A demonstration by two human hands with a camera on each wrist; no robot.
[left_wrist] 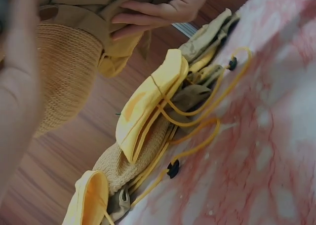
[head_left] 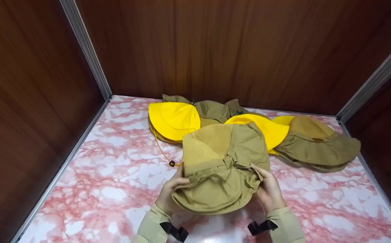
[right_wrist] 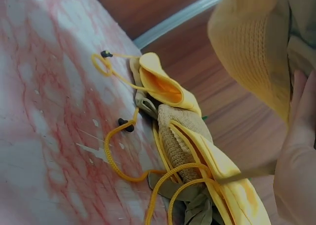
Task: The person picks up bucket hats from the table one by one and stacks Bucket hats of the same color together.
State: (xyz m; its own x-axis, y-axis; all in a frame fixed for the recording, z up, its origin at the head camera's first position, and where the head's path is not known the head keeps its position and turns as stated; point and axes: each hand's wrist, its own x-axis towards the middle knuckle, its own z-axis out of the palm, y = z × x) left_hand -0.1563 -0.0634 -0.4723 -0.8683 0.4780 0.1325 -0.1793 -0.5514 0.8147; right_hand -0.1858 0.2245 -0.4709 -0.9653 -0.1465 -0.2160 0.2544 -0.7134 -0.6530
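Observation:
Held up in front of me, a khaki sun hat (head_left: 212,190) has a tan mesh panel (head_left: 205,145) and a gathered fabric band. My left hand (head_left: 171,192) grips its left edge, the thumb lying on the near side. On the opposite edge, my right hand (head_left: 270,190) pinches the cloth between thumb and fingers. The fingers behind the hat are hidden in the head view. In the left wrist view the right hand (left_wrist: 165,13) shows against the khaki cloth, and the mesh (left_wrist: 66,72) hangs beside the blurred left hand (left_wrist: 17,101).
Behind the held hat lie a yellow brim (head_left: 175,119), another yellow piece (head_left: 271,133), khaki cloth (head_left: 212,109) and a khaki mesh hat (head_left: 320,148). A yellow cord with a black toggle (head_left: 172,163) trails on the marbled pink surface (head_left: 104,192). Brown wood-grain panels (head_left: 215,50) enclose it.

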